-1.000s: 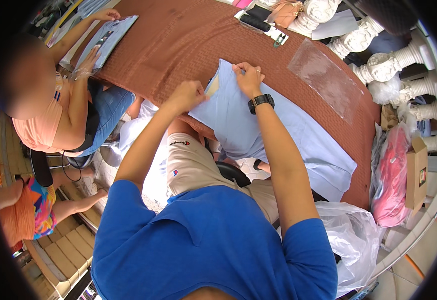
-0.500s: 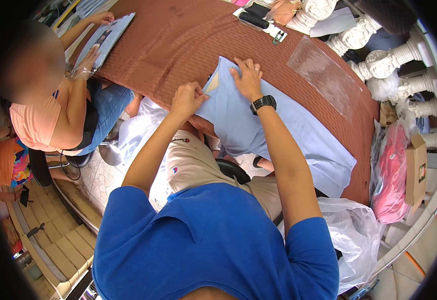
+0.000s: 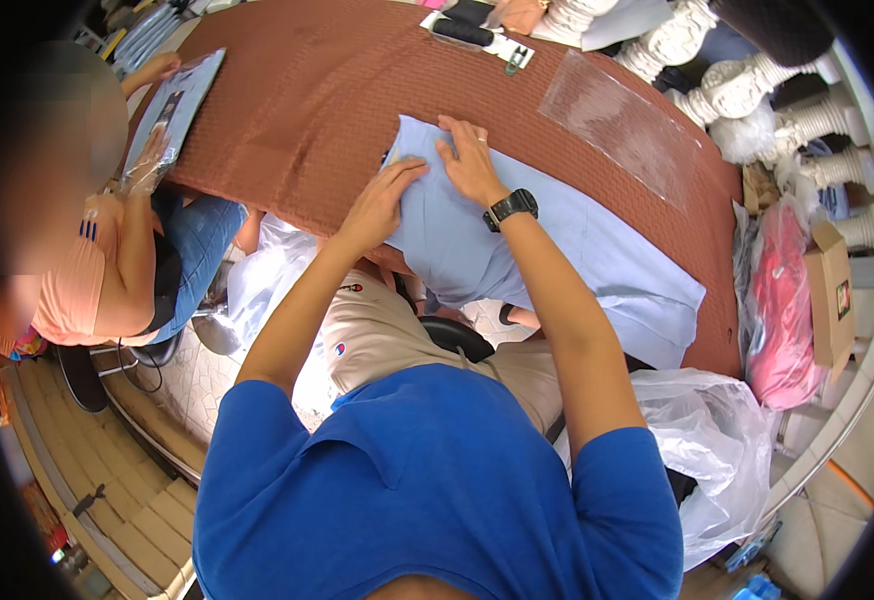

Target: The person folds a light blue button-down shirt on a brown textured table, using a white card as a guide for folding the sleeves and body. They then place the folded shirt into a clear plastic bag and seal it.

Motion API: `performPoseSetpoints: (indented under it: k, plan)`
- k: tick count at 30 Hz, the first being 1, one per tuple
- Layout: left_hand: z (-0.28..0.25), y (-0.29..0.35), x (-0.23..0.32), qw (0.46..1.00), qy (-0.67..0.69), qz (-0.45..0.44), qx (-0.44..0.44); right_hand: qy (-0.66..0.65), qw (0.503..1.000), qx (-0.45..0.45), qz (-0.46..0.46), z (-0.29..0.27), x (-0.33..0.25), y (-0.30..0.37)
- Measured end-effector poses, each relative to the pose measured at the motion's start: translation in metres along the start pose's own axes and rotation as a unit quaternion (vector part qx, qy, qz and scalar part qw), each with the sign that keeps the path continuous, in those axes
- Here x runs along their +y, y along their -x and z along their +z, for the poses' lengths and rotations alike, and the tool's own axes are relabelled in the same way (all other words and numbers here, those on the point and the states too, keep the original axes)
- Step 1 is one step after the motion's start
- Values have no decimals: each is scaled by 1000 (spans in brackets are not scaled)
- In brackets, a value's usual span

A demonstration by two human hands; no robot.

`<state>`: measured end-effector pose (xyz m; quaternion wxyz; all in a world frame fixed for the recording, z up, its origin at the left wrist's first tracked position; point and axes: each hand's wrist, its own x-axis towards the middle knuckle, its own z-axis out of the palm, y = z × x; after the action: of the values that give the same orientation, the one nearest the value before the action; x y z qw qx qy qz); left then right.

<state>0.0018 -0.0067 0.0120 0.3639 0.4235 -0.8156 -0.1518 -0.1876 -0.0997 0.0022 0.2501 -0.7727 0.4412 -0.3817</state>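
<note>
A long piece of light blue clothing point(image 3: 567, 220), its exact kind unclear, lies folded lengthwise over the brown textured cloth point(image 3: 287, 120) of the table. Its near part hangs over the table's edge towards my lap. My left hand point(image 3: 385, 203) rests on its left end, fingers stretched out and tips on the fabric. Beside it, my right hand point(image 3: 472, 165), with a black watch point(image 3: 511, 208) on the wrist, lies flat near the far left corner, thumb apart from the fingers. A clear plastic bag point(image 3: 617, 125) lies flat beyond the garment.
At left a seated person holds a bagged blue garment point(image 3: 172, 120). Thread snips point(image 3: 515, 62) and a black spool point(image 3: 462, 32) lie at the far edge. White ornate columns point(image 3: 732, 90), a bagged red bundle point(image 3: 785, 300) and a cardboard box point(image 3: 830, 300) stand right. Clear plastic point(image 3: 707, 450) bulges near my right elbow.
My left hand has gone from a pinch at the garment's edge to stretched fingers on top. A yellowish patch there is now covered. The whole view has shifted slightly.
</note>
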Motion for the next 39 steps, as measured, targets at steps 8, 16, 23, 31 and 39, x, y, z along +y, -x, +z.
performPoseSetpoints:
  k: [8,16,23,31,39]
  plan:
    - [-8,-4,-31,991,126,-48,-19,144,944,-201,-220,-54,-114,140]
    - [-13,-2,-26,996,83,-30,-29,228,952,-179,-94,-117,-82,204]
    - [-10,-7,-24,996,81,-26,-41,207,972,-108,-1,-172,-20,214]
    - [-10,-1,-28,997,70,-19,-37,245,969,-37,0,-157,-28,218]
    - [-12,-2,-29,995,94,-35,-25,0,894,-290,342,-24,-73,264]
